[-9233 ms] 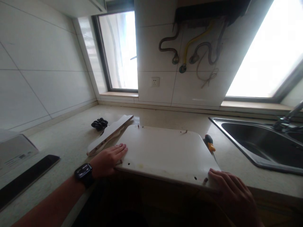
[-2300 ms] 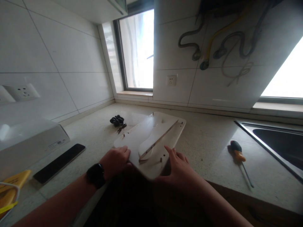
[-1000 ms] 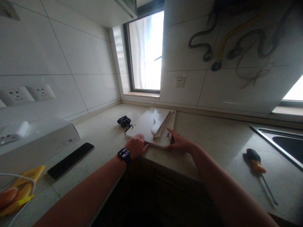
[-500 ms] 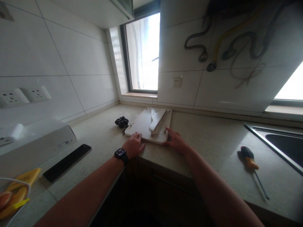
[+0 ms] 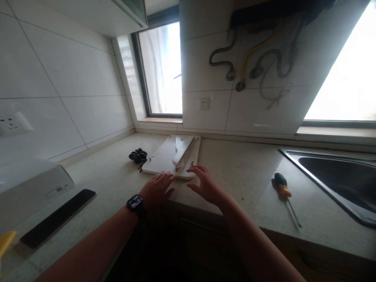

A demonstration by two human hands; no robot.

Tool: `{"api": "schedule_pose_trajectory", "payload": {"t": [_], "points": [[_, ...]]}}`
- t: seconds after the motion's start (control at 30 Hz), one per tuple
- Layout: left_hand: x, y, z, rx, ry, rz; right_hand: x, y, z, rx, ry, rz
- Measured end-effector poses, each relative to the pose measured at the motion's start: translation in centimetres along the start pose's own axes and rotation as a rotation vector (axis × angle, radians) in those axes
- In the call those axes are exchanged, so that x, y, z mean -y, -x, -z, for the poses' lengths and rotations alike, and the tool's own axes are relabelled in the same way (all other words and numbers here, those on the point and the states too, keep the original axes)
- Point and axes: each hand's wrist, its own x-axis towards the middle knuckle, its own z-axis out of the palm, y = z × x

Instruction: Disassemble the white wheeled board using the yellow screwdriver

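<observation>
both hands (image 5: 179, 186) now lifted off the white board (image 5: 164, 158), fingers spread and empty, board pushed back toward the wall

Your worktop (image 5: 246, 172) looks like speckled stone, matt and faintly grainy. On it, the white board (image 5: 164, 158) reads as smooth, satin-coated wood. Right of the board, the sink (image 5: 331, 176) is brushed metal, and the screwdriver (image 5: 283, 192) has a glossy plastic handle.
</observation>
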Motion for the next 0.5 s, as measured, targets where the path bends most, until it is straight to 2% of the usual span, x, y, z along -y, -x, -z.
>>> {"api": "schedule_pose_trajectory", "payload": {"t": [0.07,0.1,0.2,0.27,0.3,0.37,0.43,0.47,0.5], "points": [[-1.4,0.0,0.3,0.033,0.079,-0.139,2.5,2.7,0.1,0.026,-0.229,0.09],[-2.1,0.0,0.3,0.068,0.119,-0.202,3.5,4.2,0.2,0.037,-0.307,0.077],[-3.6,-0.3,0.2,0.172,0.192,-0.325,5.1,8.5,1.3,0.045,-0.297,-0.058],[-3.8,-0.5,-0.1,0.199,0.208,-0.35,4.6,10.7,3.3,0.043,-0.241,-0.152],[-3.8,-0.6,-0.3,0.203,0.213,-0.354,3.9,11.4,4.7,0.03,-0.193,-0.188],[-3.4,-0.7,-0.5,0.195,0.227,-0.35,1.5,12.2,8.3,-0.11,-0.056,-0.262],[-3.0,-0.7,-0.6,0.183,0.241,-0.342,-2.0,12.4,12.5,-0.318,0.119,-0.314],[-2.9,-0.7,-0.6,0.18,0.245,-0.337,-4.2,12.4,14.6,-0.366,0.254,-0.32],[-2.8,-0.7,-0.5,0.179,0.248,-0.332,-6.5,12.5,16.6,-0.362,0.414,-0.314]]}}
